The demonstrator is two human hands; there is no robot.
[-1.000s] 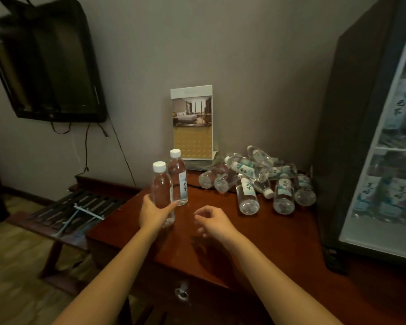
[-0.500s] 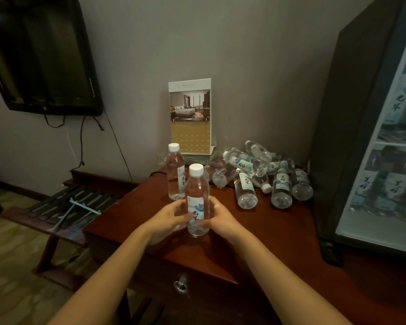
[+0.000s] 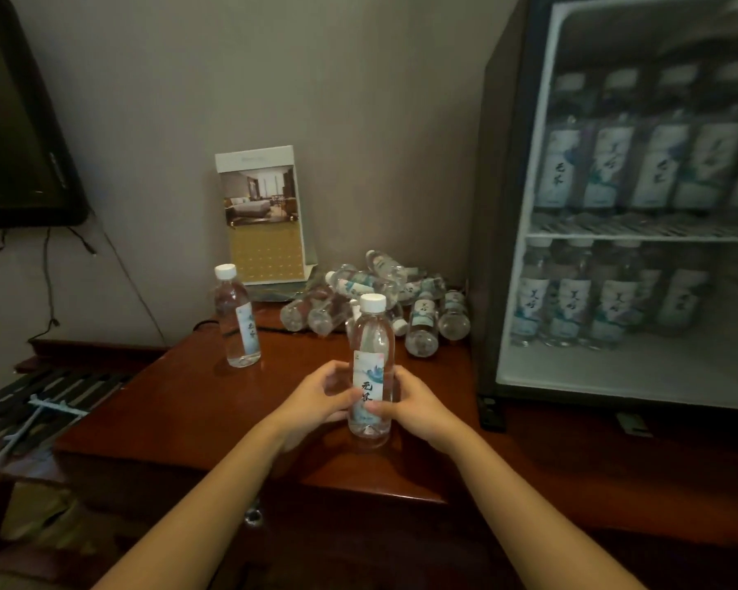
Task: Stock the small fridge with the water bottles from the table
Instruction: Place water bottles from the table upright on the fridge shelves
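A clear water bottle (image 3: 371, 334) with a white cap and a pale label stands upright near the middle of the wooden table (image 3: 180, 402). My left hand (image 3: 316, 396) and my right hand (image 3: 410, 404) both grip its lower half from either side. A second upright bottle (image 3: 236, 317) stands apart at the back left. Several more bottles (image 3: 376, 291) lie in a heap against the wall. The small fridge (image 3: 631, 376) stands on the right with rows of bottles on two shelves behind its glass door.
A standing card (image 3: 261, 215) with a room photo leans against the wall behind the heap. A dark wall screen (image 3: 13, 134) hangs at the left, with cables below. A slatted luggage rack (image 3: 48, 398) sits lower left of the table.
My left hand carried the bottle from the left toward the middle, and my right hand closed on it. The view has turned right, so more of the fridge shows.
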